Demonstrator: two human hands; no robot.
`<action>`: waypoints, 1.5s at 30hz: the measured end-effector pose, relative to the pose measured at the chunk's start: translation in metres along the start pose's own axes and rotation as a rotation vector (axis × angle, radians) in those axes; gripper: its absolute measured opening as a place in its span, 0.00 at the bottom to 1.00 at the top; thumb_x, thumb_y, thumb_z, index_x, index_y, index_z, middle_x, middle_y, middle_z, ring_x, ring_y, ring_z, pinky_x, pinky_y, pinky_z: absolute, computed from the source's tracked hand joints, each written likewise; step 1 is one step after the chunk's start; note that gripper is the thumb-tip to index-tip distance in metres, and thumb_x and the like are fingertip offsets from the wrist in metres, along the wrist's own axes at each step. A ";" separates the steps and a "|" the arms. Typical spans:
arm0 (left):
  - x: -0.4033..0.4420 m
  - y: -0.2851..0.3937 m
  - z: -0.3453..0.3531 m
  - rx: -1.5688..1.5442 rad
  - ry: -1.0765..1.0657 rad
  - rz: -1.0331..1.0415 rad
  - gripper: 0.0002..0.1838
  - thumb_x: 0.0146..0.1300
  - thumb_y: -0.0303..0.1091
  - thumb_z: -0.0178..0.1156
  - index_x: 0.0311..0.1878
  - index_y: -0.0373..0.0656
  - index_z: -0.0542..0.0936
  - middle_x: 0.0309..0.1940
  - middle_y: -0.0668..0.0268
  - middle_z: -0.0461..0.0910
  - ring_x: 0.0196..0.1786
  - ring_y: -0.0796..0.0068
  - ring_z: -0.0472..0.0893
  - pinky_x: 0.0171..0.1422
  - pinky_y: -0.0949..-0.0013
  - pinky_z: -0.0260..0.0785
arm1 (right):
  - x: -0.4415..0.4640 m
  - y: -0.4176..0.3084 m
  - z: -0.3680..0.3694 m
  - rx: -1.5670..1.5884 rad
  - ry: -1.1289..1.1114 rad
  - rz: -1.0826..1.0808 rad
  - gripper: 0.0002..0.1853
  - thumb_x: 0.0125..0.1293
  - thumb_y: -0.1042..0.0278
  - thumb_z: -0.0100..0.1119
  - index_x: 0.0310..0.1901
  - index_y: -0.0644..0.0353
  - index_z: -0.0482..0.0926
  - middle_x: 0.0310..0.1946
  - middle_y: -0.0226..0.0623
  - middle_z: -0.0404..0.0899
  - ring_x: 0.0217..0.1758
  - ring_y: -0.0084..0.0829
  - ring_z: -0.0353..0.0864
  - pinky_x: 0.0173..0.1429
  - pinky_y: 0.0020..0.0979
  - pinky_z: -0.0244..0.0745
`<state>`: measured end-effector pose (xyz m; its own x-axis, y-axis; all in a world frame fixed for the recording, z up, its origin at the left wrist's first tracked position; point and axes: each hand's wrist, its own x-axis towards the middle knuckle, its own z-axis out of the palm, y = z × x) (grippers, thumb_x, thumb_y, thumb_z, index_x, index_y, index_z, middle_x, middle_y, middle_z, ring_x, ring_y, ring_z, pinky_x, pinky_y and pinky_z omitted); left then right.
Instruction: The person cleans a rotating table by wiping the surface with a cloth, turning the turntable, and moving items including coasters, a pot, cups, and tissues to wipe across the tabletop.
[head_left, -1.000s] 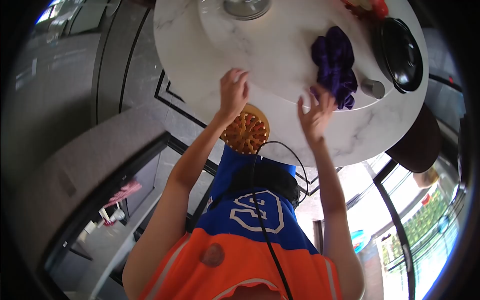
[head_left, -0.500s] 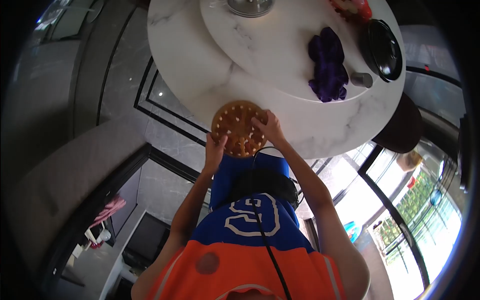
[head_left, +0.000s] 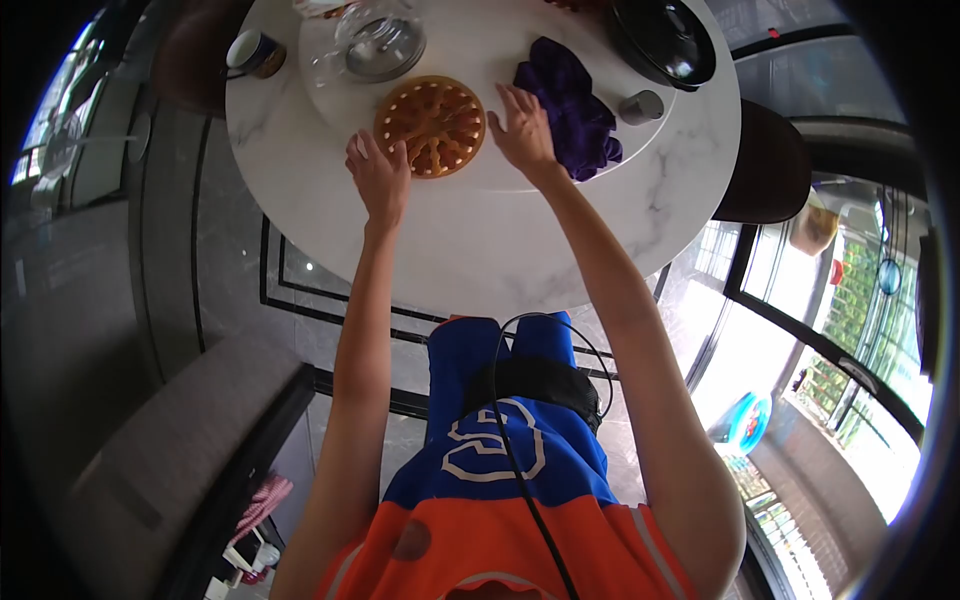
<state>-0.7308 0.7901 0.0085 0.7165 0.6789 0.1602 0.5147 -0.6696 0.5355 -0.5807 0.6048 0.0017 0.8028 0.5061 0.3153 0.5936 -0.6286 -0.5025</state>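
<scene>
upper centre, the board lies between left hand and right hand, nearer the left; both hands' fingers are spread.

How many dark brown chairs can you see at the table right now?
2: a left chair by the upper left of the marble-patterned table, and a right chair at its right edge. Others may be hidden beneath the table or out of view.
</scene>
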 end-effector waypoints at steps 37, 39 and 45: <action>-0.038 0.307 0.169 -0.014 -0.297 0.654 0.19 0.55 0.30 0.70 0.51 0.47 0.80 0.50 0.61 0.74 0.52 0.62 0.78 0.54 0.60 0.77 | -0.036 0.114 -0.056 0.106 -0.342 -0.347 0.37 0.60 0.51 0.66 0.72 0.47 0.70 0.77 0.51 0.57 0.81 0.55 0.53 0.80 0.61 0.50; -0.038 0.317 0.137 -0.041 -0.267 0.633 0.20 0.54 0.29 0.70 0.51 0.46 0.80 0.51 0.61 0.74 0.52 0.62 0.77 0.55 0.59 0.77 | -0.031 0.113 -0.053 0.082 -0.364 -0.369 0.40 0.58 0.46 0.66 0.72 0.49 0.70 0.77 0.52 0.56 0.83 0.54 0.48 0.80 0.62 0.45; -0.019 0.251 0.059 -0.199 -0.131 0.198 0.27 0.55 0.27 0.72 0.60 0.44 0.78 0.55 0.59 0.74 0.58 0.54 0.76 0.61 0.56 0.74 | -0.027 0.128 -0.083 -0.025 -0.286 -0.207 0.41 0.58 0.45 0.67 0.72 0.52 0.70 0.75 0.54 0.60 0.82 0.54 0.52 0.82 0.57 0.45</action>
<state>-0.5877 0.5913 0.0908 0.8550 0.4880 0.1756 0.2666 -0.7039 0.6583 -0.5218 0.4617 -0.0043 0.6190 0.7670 0.1686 0.7463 -0.5077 -0.4303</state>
